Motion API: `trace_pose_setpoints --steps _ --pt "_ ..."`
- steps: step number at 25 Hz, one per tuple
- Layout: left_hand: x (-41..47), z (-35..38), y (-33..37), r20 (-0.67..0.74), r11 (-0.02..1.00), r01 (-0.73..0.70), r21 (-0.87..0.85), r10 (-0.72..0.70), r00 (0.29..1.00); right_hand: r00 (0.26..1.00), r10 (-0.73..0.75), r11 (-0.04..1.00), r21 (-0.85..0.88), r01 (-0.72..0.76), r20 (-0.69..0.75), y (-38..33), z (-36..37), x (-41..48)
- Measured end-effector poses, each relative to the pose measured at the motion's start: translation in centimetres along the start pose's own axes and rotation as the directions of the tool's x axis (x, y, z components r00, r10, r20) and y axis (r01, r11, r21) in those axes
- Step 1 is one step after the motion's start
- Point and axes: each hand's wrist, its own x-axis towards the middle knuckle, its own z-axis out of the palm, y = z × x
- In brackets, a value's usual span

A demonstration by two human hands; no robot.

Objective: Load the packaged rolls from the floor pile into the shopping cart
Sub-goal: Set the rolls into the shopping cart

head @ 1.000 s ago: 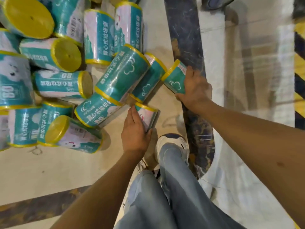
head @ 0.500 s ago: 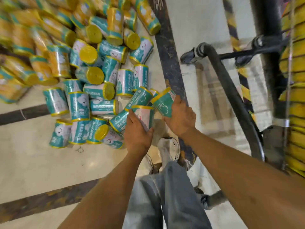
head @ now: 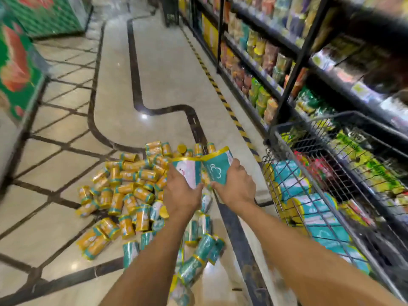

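Observation:
My left hand (head: 182,193) grips a teal and white packaged roll (head: 187,172) with a yellow rim. My right hand (head: 236,186) grips a second teal roll (head: 217,166) right beside it. Both rolls are held up in the air above the floor pile (head: 130,195), a spread of several yellow and teal rolls on the tiles. The wire shopping cart (head: 331,138) stands to the right of my hands, with teal and yellow packages (head: 313,208) lying inside it.
Dark shelving (head: 265,69) stocked with goods runs along the right, behind the cart. A green display stand (head: 17,69) sits at the left. A black basket stand (head: 171,16) is far down the aisle. Yellow-black tape (head: 218,89) marks the floor along the shelves.
I have risen from the pile with a roll in each hand. Both rolls came up off the floor, and the view now shows the aisle and the cart's inside.

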Motion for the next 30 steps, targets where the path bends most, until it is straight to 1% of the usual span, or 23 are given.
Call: trace_pose_setpoints --steps 4,7,10,13,15,17,21,25,28,30 --pt "0.6 -7.3 9.5 -0.079 0.981 -0.188 -0.041 0.185 0.98 0.984 0.055 0.983 0.18 -0.024 -0.168 -3.5 -10.4 -1.0" --pt "-0.1 -10.6 15.7 -0.108 0.934 -0.355 -0.05 0.348 0.931 0.955 0.093 0.969 0.245 -0.022 -0.28 -3.5 -17.6 -1.9" --pt "-0.7 -10.6 20.8 -0.079 0.897 -0.44 -0.053 0.435 0.897 0.917 0.171 0.957 0.28 -0.069 -0.36 -1.0 -22.5 -2.2" --pt "-1.8 -8.2 25.7 -0.015 0.864 -0.499 -0.07 0.499 0.866 0.863 0.295 0.931 0.327 -0.163 -0.41 3.6 -26.0 -2.1" --pt "-2.0 -5.5 28.6 0.051 0.85 -0.523 -0.058 0.526 0.849 0.824 0.388 0.899 0.369 -0.238 -0.412 7.2 -27.5 -1.5" --pt "-2.1 -2.4 31.1 0.112 0.823 -0.565 -0.054 0.567 0.816 0.78 0.48 0.858 0.4 -0.322 -0.4 10.9 -28.2 -0.8" --pt "-2.5 3.5 34.2 0.22 0.793 -0.606 -0.068 0.604 0.766 0.721 0.614 0.766 0.463 -0.446 -0.32 16.6 -27.6 0.9" --pt "-2.6 8.2 35.3 0.314 0.765 -0.643 -0.025 0.617 0.722 0.66 0.712 0.668 0.516 -0.536 -0.237 20.5 -25.8 2.1" --pt "-2.4 10.9 35.0 0.402 0.721 -0.692 0.021 0.628 0.667 0.632 0.761 0.593 0.554 -0.584 -0.149 22.2 -23.7 2.9" --pt "-1.8 13.0 34.7 0.466 0.707 -0.705 0.051 0.608 0.643 0.613 0.784 0.557 0.551 -0.622 -0.101 23.0 -22.2 3.8"
